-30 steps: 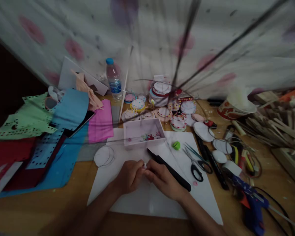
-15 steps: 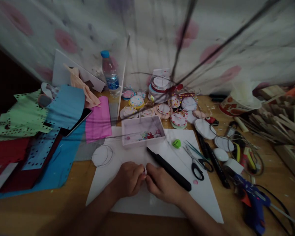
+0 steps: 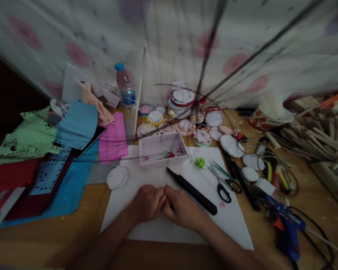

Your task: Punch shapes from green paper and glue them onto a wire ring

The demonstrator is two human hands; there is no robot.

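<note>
My left hand (image 3: 149, 202) and my right hand (image 3: 181, 207) meet above a white sheet of paper (image 3: 146, 234), fingers pinched together at the tips. Whatever they hold is small and almost fully hidden between the fingers. Just right of my right hand lies a long black tool (image 3: 195, 193) with a narrow tip. Behind the hands stands a pale pink box (image 3: 162, 162) with small colourful bits in it. To the left are a white disc (image 3: 115, 177) and a thin ring. Scissors (image 3: 223, 187), teal tweezers (image 3: 220, 168) and a green object (image 3: 199, 162) lie to the right.
Decorated round pieces (image 3: 186, 125) and a water bottle (image 3: 126, 88) stand at the back. Coloured felt sheets (image 3: 74, 125) pile up left. A blue glue gun (image 3: 288, 232), its cable, a paper cup (image 3: 266, 119) and wooden sticks (image 3: 321, 131) fill the right. Dark thin strands cross the view.
My hands have drawn closer together, and the small white-and-red thing glimpsed between the fingertips is now mostly covered. The camera view has shifted slightly.
</note>
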